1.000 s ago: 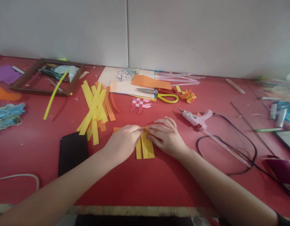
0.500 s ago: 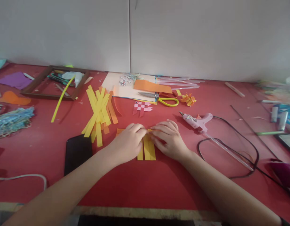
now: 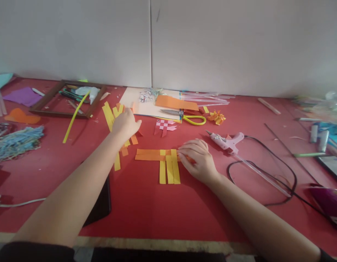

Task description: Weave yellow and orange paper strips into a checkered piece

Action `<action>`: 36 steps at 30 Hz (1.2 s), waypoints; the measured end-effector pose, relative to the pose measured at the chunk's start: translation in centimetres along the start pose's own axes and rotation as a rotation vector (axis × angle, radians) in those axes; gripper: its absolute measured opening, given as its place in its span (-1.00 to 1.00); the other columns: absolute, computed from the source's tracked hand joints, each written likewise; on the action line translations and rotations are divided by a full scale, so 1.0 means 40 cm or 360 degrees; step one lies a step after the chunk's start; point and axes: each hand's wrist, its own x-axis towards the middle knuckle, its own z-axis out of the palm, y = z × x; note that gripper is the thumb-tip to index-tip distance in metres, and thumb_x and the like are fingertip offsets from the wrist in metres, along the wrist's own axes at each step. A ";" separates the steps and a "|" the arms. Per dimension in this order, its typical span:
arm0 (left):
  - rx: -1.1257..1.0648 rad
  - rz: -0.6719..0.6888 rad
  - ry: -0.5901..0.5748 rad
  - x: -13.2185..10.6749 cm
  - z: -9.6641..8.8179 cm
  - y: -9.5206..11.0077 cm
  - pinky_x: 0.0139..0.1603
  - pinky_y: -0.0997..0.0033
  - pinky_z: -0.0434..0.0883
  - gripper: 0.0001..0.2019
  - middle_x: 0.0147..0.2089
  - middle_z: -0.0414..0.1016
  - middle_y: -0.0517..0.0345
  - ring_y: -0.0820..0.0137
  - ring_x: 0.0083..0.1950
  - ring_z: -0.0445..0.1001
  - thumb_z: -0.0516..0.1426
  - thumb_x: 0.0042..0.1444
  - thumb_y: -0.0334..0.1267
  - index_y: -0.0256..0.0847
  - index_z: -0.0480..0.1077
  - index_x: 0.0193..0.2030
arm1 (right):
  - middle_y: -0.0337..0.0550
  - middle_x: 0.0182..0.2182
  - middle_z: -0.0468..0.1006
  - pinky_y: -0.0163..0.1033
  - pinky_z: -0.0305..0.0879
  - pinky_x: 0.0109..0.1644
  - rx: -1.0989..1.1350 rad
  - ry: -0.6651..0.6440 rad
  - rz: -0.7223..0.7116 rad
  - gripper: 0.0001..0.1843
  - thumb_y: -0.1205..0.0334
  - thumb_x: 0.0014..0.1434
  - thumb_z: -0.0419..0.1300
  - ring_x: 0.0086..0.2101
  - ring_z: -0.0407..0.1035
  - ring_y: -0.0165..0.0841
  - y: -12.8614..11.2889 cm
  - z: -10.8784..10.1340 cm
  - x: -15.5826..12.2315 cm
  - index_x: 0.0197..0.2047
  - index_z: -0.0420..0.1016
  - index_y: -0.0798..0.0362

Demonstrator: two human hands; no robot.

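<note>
My left hand (image 3: 126,124) is over the pile of yellow and orange paper strips (image 3: 117,160), its thumb spread away from the fingers; the fingertips are partly hidden. In front of me lies a small weave of paper strips: flat orange strips (image 3: 148,155) run sideways, and three yellow strips (image 3: 169,171) cross them, hanging toward me. My right hand (image 3: 197,160) rests at the right end of the weave, its thumb and fingers closed about the orange strips there.
A pink checkered paper fish (image 3: 164,126) and yellow-handled scissors (image 3: 194,119) lie behind the weave. To the right is a pink glue gun (image 3: 227,142) with a looping cord. A dark phone (image 3: 101,205) lies under my left forearm. A brown frame (image 3: 59,112) sits back left.
My left hand has left the weave and moved back and left to the pile of strips. My right hand has stayed at the weave, whose orange strips now show more fully.
</note>
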 end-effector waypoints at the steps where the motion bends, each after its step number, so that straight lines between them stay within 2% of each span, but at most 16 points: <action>1: -0.0008 0.0004 -0.0011 0.006 0.004 0.000 -0.07 0.06 0.46 -0.68 -0.11 0.54 -0.29 -0.06 -0.03 0.53 0.17 0.13 -0.24 -0.37 0.35 -0.02 | -0.18 -0.32 0.64 -0.02 0.28 0.03 0.0004 0.0009 -0.0003 -0.89 0.32 0.21 0.18 -0.20 0.45 -0.25 0.000 -0.001 0.000 -0.27 0.55 -0.01; 6: -0.0115 0.0080 0.0038 -0.001 -0.013 -0.004 -0.07 0.16 0.46 -0.79 -0.13 0.55 -0.12 0.08 -0.04 0.54 0.11 0.18 -0.34 -0.25 0.33 -0.03 | -0.18 -0.31 0.62 -0.02 0.31 0.01 0.0020 0.0042 -0.0041 -0.90 0.36 0.19 0.20 -0.20 0.45 -0.25 0.002 -0.001 -0.001 -0.26 0.52 -0.01; 9: -0.0263 0.0277 0.0059 -0.062 -0.048 0.015 -0.07 0.28 0.45 -0.82 -0.13 0.55 0.07 0.26 -0.10 0.55 0.11 0.23 -0.26 -0.17 0.31 -0.03 | -0.14 -0.23 0.60 -0.02 0.35 0.00 0.0015 0.0108 -0.0062 -0.79 0.40 0.18 0.20 -0.17 0.45 -0.24 -0.003 -0.008 -0.001 -0.12 0.49 -0.02; 10: -0.0486 0.0435 0.0025 -0.095 -0.064 0.027 -0.09 0.32 0.45 -0.83 -0.13 0.54 0.09 0.30 -0.14 0.55 0.12 0.24 -0.23 -0.16 0.31 -0.05 | -0.10 -0.18 0.58 -0.01 0.36 0.01 -0.0004 0.0151 -0.0067 -0.72 0.41 0.17 0.20 -0.13 0.44 -0.22 -0.007 -0.014 0.001 -0.05 0.46 -0.02; 12: -0.0862 0.0739 -0.0217 -0.174 -0.097 0.055 -0.13 0.40 0.45 -0.83 -0.13 0.53 0.16 0.37 -0.15 0.54 0.15 0.23 -0.17 -0.12 0.32 -0.08 | 0.02 -0.02 0.51 0.04 0.34 0.07 -0.0070 0.0233 -0.0100 -0.51 0.39 0.14 0.24 0.00 0.40 -0.14 -0.022 -0.036 0.007 0.14 0.34 0.00; 14: -0.1069 0.0957 -0.0705 -0.252 -0.129 0.078 -0.17 0.46 0.44 -0.84 -0.15 0.53 0.23 0.42 -0.17 0.53 0.16 0.23 -0.20 -0.08 0.32 -0.07 | 0.14 0.15 0.38 0.14 0.25 0.18 -0.0120 0.0225 -0.0210 -0.29 0.37 0.10 0.28 0.17 0.26 -0.05 -0.044 -0.074 0.016 0.28 0.15 0.02; 16: -0.1185 0.1042 -0.1144 -0.311 -0.152 0.091 -0.19 0.49 0.43 -0.86 -0.17 0.52 0.27 0.46 -0.20 0.52 0.16 0.23 -0.27 -0.08 0.33 -0.09 | 0.14 0.18 0.35 0.19 0.19 0.22 -0.0052 0.0026 -0.0343 -0.28 0.42 0.08 0.24 0.21 0.21 -0.03 -0.072 -0.123 0.026 0.28 0.12 0.00; 18: -0.1177 0.0991 -0.1380 -0.340 -0.160 0.088 -0.20 0.48 0.42 -0.89 -0.18 0.52 0.25 0.46 -0.21 0.51 0.14 0.24 -0.31 -0.11 0.33 -0.10 | -0.02 -0.07 0.52 0.05 0.28 0.15 0.0126 -0.0376 -0.0366 -0.48 0.48 0.09 0.14 0.00 0.40 -0.18 -0.100 -0.173 0.031 0.13 0.28 0.00; 20: -0.1086 0.0934 -0.1398 -0.344 -0.152 0.071 -0.24 0.48 0.40 -0.87 -0.17 0.52 0.24 0.44 -0.22 0.50 0.16 0.22 -0.28 -0.11 0.34 -0.10 | -0.19 -0.31 0.55 -0.19 0.39 -0.11 0.0300 -0.0794 -0.0292 -0.64 0.48 0.12 0.06 -0.27 0.46 -0.33 -0.122 -0.211 0.032 -0.05 0.37 -0.04; 22: -0.0933 0.0874 -0.1416 -0.336 -0.129 0.048 -0.33 0.50 0.38 -0.87 -0.19 0.52 0.23 0.44 -0.27 0.50 0.18 0.18 -0.29 -0.12 0.36 -0.14 | -0.25 -0.34 0.55 -0.30 0.33 -0.31 0.0350 -0.1100 -0.0078 -0.70 0.43 0.16 0.08 -0.39 0.42 -0.40 -0.131 -0.227 0.026 -0.07 0.39 -0.06; 24: -0.0839 0.0896 -0.1432 -0.330 -0.098 0.026 -0.36 0.51 0.36 -0.88 -0.22 0.53 0.22 0.43 -0.29 0.51 0.19 0.16 -0.29 -0.13 0.38 -0.16 | -0.27 -0.34 0.56 -0.33 0.27 -0.39 0.0335 -0.1278 0.0139 -0.82 0.23 0.23 0.18 -0.42 0.41 -0.41 -0.129 -0.222 0.016 -0.08 0.40 -0.06; 27: -0.0923 0.0881 -0.1496 -0.337 -0.053 0.006 -0.35 0.52 0.40 -0.85 -0.24 0.55 0.24 0.43 -0.30 0.55 0.21 0.13 -0.32 -0.11 0.40 -0.14 | -0.32 -0.50 0.48 -0.35 0.11 -0.52 0.0435 -0.1467 0.0321 -0.64 -0.14 0.22 0.19 -0.55 0.29 -0.46 -0.112 -0.194 -0.003 -0.33 0.37 0.00; 29: -0.0982 0.0862 -0.1504 -0.348 -0.032 0.003 -0.34 0.53 0.41 -0.84 -0.25 0.55 0.25 0.44 -0.31 0.56 0.22 0.11 -0.37 -0.12 0.40 -0.16 | -0.34 -0.57 0.42 -0.34 0.01 -0.55 0.0436 -0.1534 0.0378 -0.57 -0.11 0.33 0.05 -0.60 0.22 -0.49 -0.104 -0.175 -0.014 -0.44 0.29 0.02; 31: -0.0963 0.0888 -0.1447 -0.358 -0.020 0.006 -0.40 0.55 0.38 -0.84 -0.29 0.53 0.25 0.45 -0.35 0.55 0.22 0.09 -0.39 -0.13 0.40 -0.18 | -0.32 -0.57 0.43 -0.32 -0.05 -0.54 0.0274 -0.1509 0.0403 -0.62 0.05 0.39 0.00 -0.60 0.24 -0.49 -0.104 -0.162 -0.024 -0.45 0.28 0.02; 33: -0.0877 0.0942 -0.1333 -0.364 -0.016 0.011 -0.45 0.55 0.33 -0.84 -0.32 0.52 0.25 0.45 -0.38 0.52 0.24 0.09 -0.37 -0.13 0.40 -0.19 | -0.31 -0.57 0.45 -0.30 -0.09 -0.53 0.0053 -0.1456 0.0407 -0.69 0.17 0.34 0.06 -0.60 0.28 -0.47 -0.109 -0.152 -0.033 -0.45 0.30 0.02; 36: -0.0561 0.0984 -0.1044 -0.361 -0.017 0.019 -0.46 0.49 0.30 -0.94 -0.36 0.50 0.23 0.40 -0.40 0.49 0.21 0.17 -0.27 -0.15 0.40 -0.26 | -0.27 -0.58 0.46 -0.27 -0.12 -0.54 -0.0223 -0.1401 0.0383 -0.71 0.18 0.30 0.11 -0.60 0.32 -0.41 -0.118 -0.143 -0.050 -0.48 0.32 0.01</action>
